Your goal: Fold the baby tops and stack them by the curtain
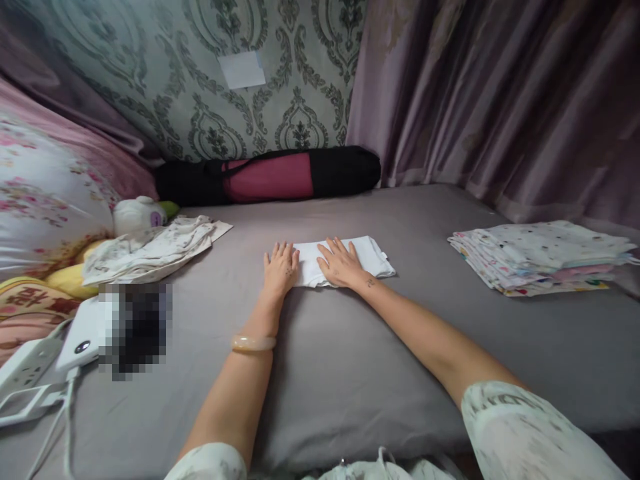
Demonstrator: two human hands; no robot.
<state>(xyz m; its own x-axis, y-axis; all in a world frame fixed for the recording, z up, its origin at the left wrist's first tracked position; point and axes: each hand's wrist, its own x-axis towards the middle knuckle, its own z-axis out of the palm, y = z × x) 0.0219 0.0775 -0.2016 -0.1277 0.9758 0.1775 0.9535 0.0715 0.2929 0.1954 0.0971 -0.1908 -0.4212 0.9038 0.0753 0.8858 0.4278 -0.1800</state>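
A folded white cloth (367,252), perhaps a garment, lies flat on the grey bed sheet (340,373) in front of me. My left hand (281,268) rests at its left end, fingers stretched out and pointing away from me. On top of the cloth, nearer its middle, my right hand (341,262) lies flat with its fingers spread. Neither hand is gripping the cloth. A pale bangle (253,343) circles my left wrist. The part of the cloth beneath my palms is hidden.
To the right sits a stack of folded printed cloths (543,257). On the left are a loose patterned cloth (150,250), a white device (85,337) and a power strip (30,367) with cables. A long black and red bag (270,177) lies along the wall.
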